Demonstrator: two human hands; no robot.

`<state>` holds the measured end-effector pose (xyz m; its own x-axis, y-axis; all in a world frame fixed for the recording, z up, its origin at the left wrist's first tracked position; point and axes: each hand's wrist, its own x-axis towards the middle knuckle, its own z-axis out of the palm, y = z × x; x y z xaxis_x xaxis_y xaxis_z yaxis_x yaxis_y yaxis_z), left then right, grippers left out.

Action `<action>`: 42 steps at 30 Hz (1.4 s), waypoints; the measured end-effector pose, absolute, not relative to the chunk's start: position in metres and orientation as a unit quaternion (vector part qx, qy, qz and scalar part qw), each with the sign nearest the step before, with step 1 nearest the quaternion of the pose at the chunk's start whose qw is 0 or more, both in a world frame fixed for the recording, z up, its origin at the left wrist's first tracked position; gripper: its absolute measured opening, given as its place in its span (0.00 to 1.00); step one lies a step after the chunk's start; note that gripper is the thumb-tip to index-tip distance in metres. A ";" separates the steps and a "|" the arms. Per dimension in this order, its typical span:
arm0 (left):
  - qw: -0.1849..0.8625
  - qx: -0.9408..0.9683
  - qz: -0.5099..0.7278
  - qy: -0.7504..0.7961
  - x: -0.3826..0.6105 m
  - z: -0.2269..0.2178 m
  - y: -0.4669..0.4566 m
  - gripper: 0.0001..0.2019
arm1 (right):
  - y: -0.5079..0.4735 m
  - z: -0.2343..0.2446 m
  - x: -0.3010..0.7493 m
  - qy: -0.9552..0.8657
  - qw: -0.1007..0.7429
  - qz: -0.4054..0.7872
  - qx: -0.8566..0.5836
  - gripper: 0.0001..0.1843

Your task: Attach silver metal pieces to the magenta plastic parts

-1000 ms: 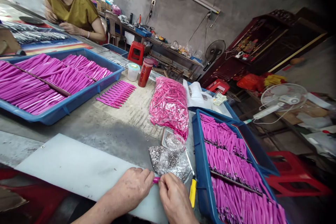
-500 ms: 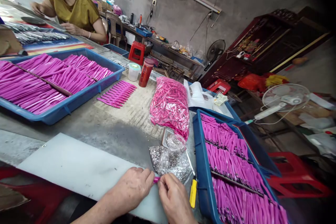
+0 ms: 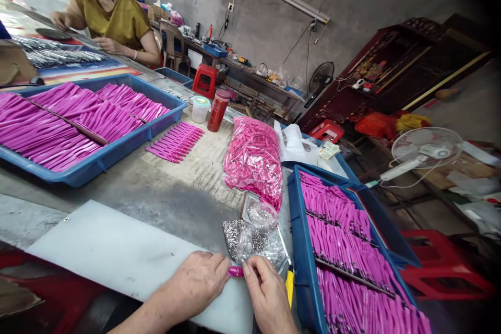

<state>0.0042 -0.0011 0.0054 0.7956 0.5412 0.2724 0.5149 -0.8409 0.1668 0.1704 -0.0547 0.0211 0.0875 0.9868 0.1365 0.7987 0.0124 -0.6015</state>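
At the desk's (image 3: 156, 193) near edge, over a white board (image 3: 117, 245), the left hand (image 3: 199, 276) is closed round a purple piece (image 3: 236, 271), with 1 end sticking out toward the right hand (image 3: 268, 292). The right hand has its thumb and forefinger together just beside that end; whether they pinch anything cannot be told.

Just beyond the hands, a clear bag holds many small metal pins (image 3: 234, 237), its plastic crumpled on the right. A small dish (image 3: 246, 209) sits behind it, partly covered. Next comes the pink bag (image 3: 253, 156), clear plastic packed with pink parts.

Along the desk's left side, the left tray (image 3: 90, 167), blue, is filled with purple strips (image 3: 70, 130); 2 dividers show among them. By the right edge, the right tray (image 3: 303, 261), also blue, holds 3 visible rows of purple strips with dark ends, parted by dividers. A yellow-handled screwdriver (image 3: 289, 287) lies between this tray and the right hand.

Toward the far edge stand a lidded cup (image 3: 201, 110) and a red tumbler (image 3: 218, 110), side by side, contents not visible. In front of them lies a row of loose strips (image 3: 176, 142).
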 end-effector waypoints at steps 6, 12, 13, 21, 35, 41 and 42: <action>0.038 0.938 0.204 0.279 0.003 0.001 -0.002 0.05 | -0.055 0.015 0.161 -0.673 0.280 0.118 -0.675 0.19; 0.035 0.943 0.185 0.275 0.002 0.002 -0.003 0.05 | -0.053 0.010 0.160 -0.674 0.259 0.125 -0.680 0.21; 0.034 0.944 0.185 0.273 0.002 0.002 -0.003 0.05 | -0.054 0.009 0.160 -0.673 0.260 0.127 -0.680 0.21; 0.042 0.945 0.183 0.267 0.002 0.000 -0.002 0.06 | -0.056 0.003 0.159 -0.666 0.282 0.147 -0.675 0.21; 0.056 0.948 0.159 0.269 0.001 -0.002 -0.002 0.05 | -0.054 0.009 0.160 -0.625 0.282 0.232 -0.690 0.18; 0.048 0.950 0.155 0.268 0.001 0.002 -0.002 0.05 | -0.053 0.006 0.159 -0.616 0.277 0.246 -0.696 0.18; 0.046 0.950 0.155 0.268 0.002 0.002 -0.001 0.05 | -0.053 0.006 0.159 -0.616 0.278 0.245 -0.695 0.18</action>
<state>0.0017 -0.0011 0.0020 0.8083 0.5233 0.2698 0.4946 -0.8521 0.1712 0.1589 -0.0532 0.0057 0.1212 0.9926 0.0013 0.7195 -0.0870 -0.6891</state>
